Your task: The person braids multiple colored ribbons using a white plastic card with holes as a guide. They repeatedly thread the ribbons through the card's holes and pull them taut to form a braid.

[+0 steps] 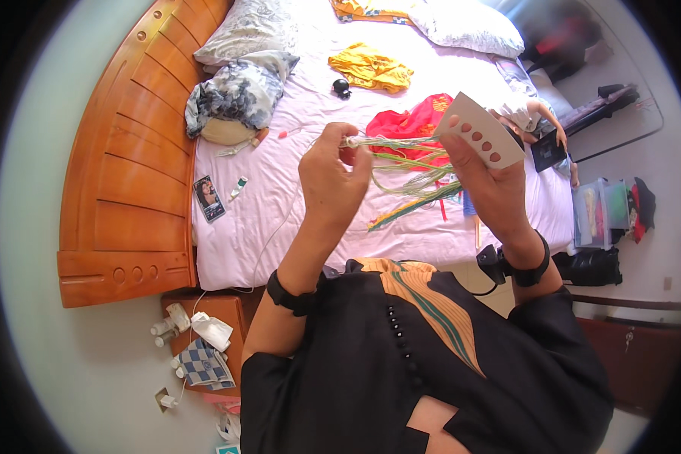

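My left hand (pixel 329 181) is raised over the bed, with its thumb and fingers pinched on the gathered end of a bundle of embroidery threads (pixel 405 142). The strands are pale green, white and yellow. They stretch across to a white card (pixel 471 113) with a row of holes, which my right hand (pixel 493 189) grips between thumb and fingers. Looser green and yellow strands (pixel 408 212) droop below the taut ones. Where the threads meet the card is partly hidden by my right thumb.
On the pink bed sheet (pixel 234 242) lie a red cloth (pixel 386 117), a yellow garment (pixel 371 68), a small black object (pixel 341 88), a phone (pixel 209 198) and a small tube (pixel 239 188). Another person (pixel 530 117) is at the right with a dark tablet (pixel 546 153).
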The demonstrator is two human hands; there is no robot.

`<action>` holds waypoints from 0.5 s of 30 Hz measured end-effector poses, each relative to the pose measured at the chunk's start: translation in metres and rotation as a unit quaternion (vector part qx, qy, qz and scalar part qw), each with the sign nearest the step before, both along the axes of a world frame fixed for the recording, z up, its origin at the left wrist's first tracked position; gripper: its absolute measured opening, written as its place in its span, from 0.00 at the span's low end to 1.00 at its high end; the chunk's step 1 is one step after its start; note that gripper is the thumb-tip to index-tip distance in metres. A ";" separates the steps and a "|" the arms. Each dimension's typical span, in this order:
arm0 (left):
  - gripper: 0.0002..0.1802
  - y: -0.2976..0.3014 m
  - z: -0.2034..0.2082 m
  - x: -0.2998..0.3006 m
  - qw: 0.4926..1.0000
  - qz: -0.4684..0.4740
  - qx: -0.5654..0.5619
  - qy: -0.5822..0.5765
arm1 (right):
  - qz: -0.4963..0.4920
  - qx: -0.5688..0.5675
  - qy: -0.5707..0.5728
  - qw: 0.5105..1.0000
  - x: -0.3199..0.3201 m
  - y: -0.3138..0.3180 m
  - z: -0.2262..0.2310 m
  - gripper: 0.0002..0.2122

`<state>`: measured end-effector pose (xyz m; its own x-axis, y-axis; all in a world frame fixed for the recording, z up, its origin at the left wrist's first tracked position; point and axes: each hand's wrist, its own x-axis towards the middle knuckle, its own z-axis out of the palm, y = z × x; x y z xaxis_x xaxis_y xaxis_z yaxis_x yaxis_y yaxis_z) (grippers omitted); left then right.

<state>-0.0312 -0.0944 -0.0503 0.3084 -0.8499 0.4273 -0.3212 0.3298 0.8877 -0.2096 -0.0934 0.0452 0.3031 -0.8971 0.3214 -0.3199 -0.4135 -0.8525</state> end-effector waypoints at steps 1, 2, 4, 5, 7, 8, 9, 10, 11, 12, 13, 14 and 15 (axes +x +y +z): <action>0.10 0.000 -0.006 0.004 1.000 0.002 0.019 0.024 | -0.002 -0.006 0.003 1.000 0.001 0.000 0.001 0.08; 0.10 -0.002 -0.012 0.008 0.999 0.002 0.014 0.037 | -0.003 -0.012 0.005 1.000 0.001 0.000 0.002 0.08; 0.10 -0.004 -0.018 0.015 0.998 0.001 0.004 0.062 | 0.000 -0.002 0.006 1.000 0.001 -0.002 0.001 0.07; 0.10 -0.002 -0.018 0.019 0.997 0.009 0.039 0.071 | 0.001 0.003 0.006 1.000 0.001 -0.003 0.000 0.07; 0.09 -0.005 -0.025 0.027 0.999 0.038 0.019 0.003 | 0.003 -0.006 -0.005 1.000 0.003 -0.003 0.000 0.07; 0.09 -0.007 -0.031 0.031 0.998 0.052 0.009 -0.031 | 0.004 -0.011 -0.011 1.000 0.004 -0.004 0.000 0.07; 0.08 -0.009 -0.034 0.035 0.997 0.052 0.009 -0.050 | 0.005 0.000 -0.020 1.000 0.006 -0.004 0.000 0.07; 0.08 -0.009 -0.039 0.038 0.997 0.048 0.025 -0.056 | 0.007 0.010 -0.030 0.999 0.007 -0.004 -0.001 0.07; 0.09 -0.010 -0.044 0.041 0.996 0.045 0.041 -0.061 | 0.008 0.021 -0.039 0.999 0.007 -0.005 -0.001 0.08; 0.09 -0.010 -0.053 0.046 0.995 0.045 0.059 -0.067 | 0.000 0.010 -0.046 0.999 0.008 -0.006 -0.001 0.08; 0.08 -0.011 -0.066 0.051 0.996 0.052 0.050 -0.045 | -0.009 0.000 -0.053 0.999 0.008 -0.007 -0.001 0.08; 0.07 -0.011 -0.076 0.055 0.994 0.037 0.085 0.054 | -0.017 -0.009 -0.060 0.998 0.008 -0.009 0.001 0.08; 0.07 -0.011 -0.078 0.056 0.980 0.019 0.120 0.154 | -0.011 -0.011 -0.055 0.998 0.009 -0.010 0.003 0.08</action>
